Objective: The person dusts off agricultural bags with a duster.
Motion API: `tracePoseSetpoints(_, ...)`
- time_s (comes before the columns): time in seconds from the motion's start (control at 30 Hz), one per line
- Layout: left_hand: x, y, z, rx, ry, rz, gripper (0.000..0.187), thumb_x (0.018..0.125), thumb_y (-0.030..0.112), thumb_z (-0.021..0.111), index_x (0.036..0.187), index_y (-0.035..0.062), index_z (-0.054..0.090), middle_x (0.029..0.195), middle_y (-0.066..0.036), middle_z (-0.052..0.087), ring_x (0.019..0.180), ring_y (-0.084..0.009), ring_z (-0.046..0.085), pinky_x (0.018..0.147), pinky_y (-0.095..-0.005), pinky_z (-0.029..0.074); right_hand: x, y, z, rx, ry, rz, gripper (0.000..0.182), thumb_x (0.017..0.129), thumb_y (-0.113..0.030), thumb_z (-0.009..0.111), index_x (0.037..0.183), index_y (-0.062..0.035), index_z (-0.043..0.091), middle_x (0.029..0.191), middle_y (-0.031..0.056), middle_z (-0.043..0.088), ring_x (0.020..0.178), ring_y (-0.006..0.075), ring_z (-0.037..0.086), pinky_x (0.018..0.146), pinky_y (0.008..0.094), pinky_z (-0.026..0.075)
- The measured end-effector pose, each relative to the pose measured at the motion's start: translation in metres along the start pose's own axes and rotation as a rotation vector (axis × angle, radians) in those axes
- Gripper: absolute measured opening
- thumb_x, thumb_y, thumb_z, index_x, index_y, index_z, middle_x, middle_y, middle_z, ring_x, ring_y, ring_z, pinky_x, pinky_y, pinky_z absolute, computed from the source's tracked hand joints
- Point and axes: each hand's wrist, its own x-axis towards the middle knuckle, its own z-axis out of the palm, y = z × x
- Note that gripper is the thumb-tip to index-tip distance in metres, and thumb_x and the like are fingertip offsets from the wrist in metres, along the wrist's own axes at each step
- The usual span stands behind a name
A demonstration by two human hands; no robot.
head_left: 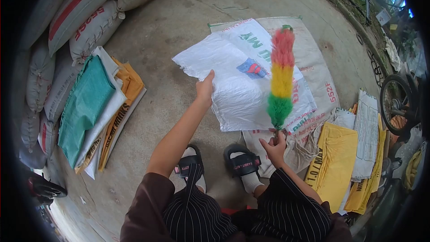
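Two hands are at work above the concrete floor (pixel 161 31). The left hand (pixel 205 90) has its fingers closed narrow on the left edge of the white sack (pixel 237 89), with the thumb on top. The right hand (pixel 274 147) holds the lower end of the duster (pixel 282 74), which is red, yellow and green and lies over the right part of the white sack. Under this sack is a printed sack (pixel 320 74). Folded yellow sacks (pixel 337 157) are to the right, and a green folded sack (pixel 87 103) is on the left pile.
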Motion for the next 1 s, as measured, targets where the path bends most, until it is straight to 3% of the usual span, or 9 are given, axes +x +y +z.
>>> tracePoseSetpoints(0.1, -0.030, 0.056, 0.011, -0.021, -0.002, 0.330, 0.038, 0.081, 0.021, 0.060, 0.105, -0.0082, 0.054, 0.101, -0.013, 0.059, 0.087, -0.0193, 0.057, 0.072, -0.0307, 0.044, -0.023, 0.049, 0.014, 0.314, 0.056, 0.178, 0.017, 0.082, -0.017, 0.059, 0.074, -0.0036, 0.052, 0.049, -0.0066, 0.034, 0.040, 0.0028, 0.029, 0.039, 0.0210, 0.020)
tracePoseSetpoints(0.17, -0.051, 0.100, 0.008, 0.301, 0.001, 0.666, 0.032, 0.081, 0.019, 0.058, 0.100, -0.0059, 0.056, 0.091, -0.011, 0.061, 0.079, -0.0170, 0.057, 0.069, -0.0291, 0.043, -0.033, 0.062, 0.002, 0.465, -0.003, 0.401, 0.035, 0.089, -0.030, 0.046, 0.065, -0.0046, 0.048, 0.047, -0.0045, 0.037, 0.038, 0.0067, 0.036, 0.037, 0.0230, 0.024)
tracePoseSetpoints(0.27, -0.076, 0.176, 0.025, 0.184, 0.016, 0.604, 0.024, 0.082, 0.019, 0.053, 0.089, -0.0042, 0.056, 0.073, -0.008, 0.057, 0.066, -0.0147, 0.052, 0.060, -0.0295, 0.041, -0.043, 0.050, -0.038, 0.243, -0.032, 0.297, 0.044, 0.090, -0.028, 0.044, 0.052, -0.0063, 0.045, 0.047, -0.0023, 0.038, 0.039, 0.0071, 0.034, 0.038, 0.0224, 0.024)
tracePoseSetpoints(0.37, -0.090, 0.248, 0.054, 0.161, 0.087, 0.565, 0.022, 0.083, 0.017, 0.047, 0.081, -0.0040, 0.054, 0.066, -0.006, 0.051, 0.057, -0.0148, 0.047, 0.053, -0.0315, 0.039, -0.048, 0.034, -0.113, 0.157, -0.433, 0.226, 0.044, 0.088, -0.025, 0.048, 0.049, -0.0073, 0.039, 0.046, -0.0016, 0.039, 0.039, 0.0071, 0.034, 0.038, 0.0226, 0.024)
tracePoseSetpoints(0.47, -0.109, 0.292, 0.085, -0.012, 0.067, 0.692, 0.027, 0.083, 0.018, 0.048, 0.090, -0.0081, 0.052, 0.078, -0.012, 0.057, 0.063, -0.0187, 0.054, 0.056, -0.0331, 0.043, -0.048, -0.001, -0.172, 0.039, -0.500, 0.559, 0.034, 0.080, -0.021, 0.058, 0.052, -0.0041, 0.049, 0.048, -0.0003, 0.045, 0.041, 0.0072, 0.039, 0.040, 0.0225, 0.026)
tracePoseSetpoints(0.7, -0.121, 0.320, 0.098, -0.040, 0.213, 0.809, 0.039, 0.086, 0.024, 0.048, 0.107, -0.0091, 0.048, 0.094, -0.014, 0.058, 0.076, -0.0223, 0.059, 0.067, -0.0316, 0.047, -0.028, -0.019, -0.234, -0.012, -0.667, 0.736, 0.027, 0.076, -0.026, 0.062, 0.063, -0.0018, 0.060, 0.051, 0.0008, 0.051, 0.042, 0.0061, 0.040, 0.040, 0.0216, 0.028)
tracePoseSetpoints(0.77, -0.120, 0.329, 0.086, -0.115, 0.053, 0.776, 0.055, 0.090, 0.042, 0.038, 0.124, 0.0001, 0.037, 0.091, -0.014, 0.059, 0.061, -0.0201, 0.056, 0.049, -0.0327, 0.045, -0.031, -0.010, -0.231, -0.218, -0.453, 0.844, 0.030, 0.078, -0.027, 0.061, 0.070, 0.0015, 0.061, 0.047, 0.0005, 0.047, 0.037, 0.0075, 0.039, 0.035, 0.0225, 0.026)
tracePoseSetpoints(0.8, -0.133, 0.329, 0.077, -0.228, -0.029, 0.693, 0.046, 0.091, 0.040, 0.034, 0.110, -0.0007, 0.045, 0.082, -0.012, 0.058, 0.060, -0.0204, 0.056, 0.046, -0.0307, 0.045, -0.030, -0.016, -0.219, -0.517, -0.471, 0.795, 0.032, 0.081, -0.032, 0.057, 0.068, -0.0017, 0.060, 0.046, -0.0022, 0.043, 0.038, 0.0066, 0.039, 0.035, 0.0221, 0.026)
tracePoseSetpoints(1.0, -0.152, 0.325, 0.070, -0.384, -0.340, 0.537, 0.043, 0.092, 0.040, 0.030, 0.103, 0.0023, 0.047, 0.080, -0.009, 0.055, 0.066, -0.0183, 0.055, 0.060, -0.0322, 0.046, 0.039, -0.016, -0.123, -0.355, -0.807, 0.501, 0.034, 0.089, -0.029, 0.047, 0.072, -0.0031, 0.060, 0.049, -0.0052, 0.040, 0.040, 0.0049, 0.035, 0.038, 0.0216, 0.027)
